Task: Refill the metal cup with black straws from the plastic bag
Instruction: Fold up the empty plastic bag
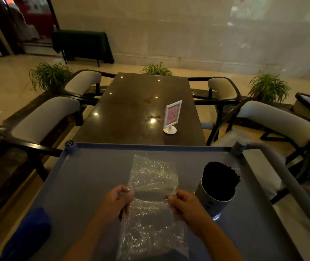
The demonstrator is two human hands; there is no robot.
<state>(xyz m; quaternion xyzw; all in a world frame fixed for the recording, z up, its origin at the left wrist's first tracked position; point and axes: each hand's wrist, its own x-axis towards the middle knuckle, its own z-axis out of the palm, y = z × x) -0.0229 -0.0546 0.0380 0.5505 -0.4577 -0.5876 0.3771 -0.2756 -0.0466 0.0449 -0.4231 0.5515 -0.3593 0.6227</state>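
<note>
A clear, crinkled plastic bag (153,200) lies flat down the middle of the grey cart top (86,181); I see no straws inside it. My left hand (115,201) pinches its left edge and my right hand (185,206) pinches its right edge, at about mid-length. To the right stands the metal cup (213,200), upright and packed with a tall bunch of black straws (219,180). My right hand is just left of the cup and does not touch it.
A blue cloth (27,234) lies at the cart's near left corner. The cart's grey handle (290,181) runs along its right side. Beyond the cart is a dark table (131,102) with a small white sign stand (171,117), and chairs on both sides.
</note>
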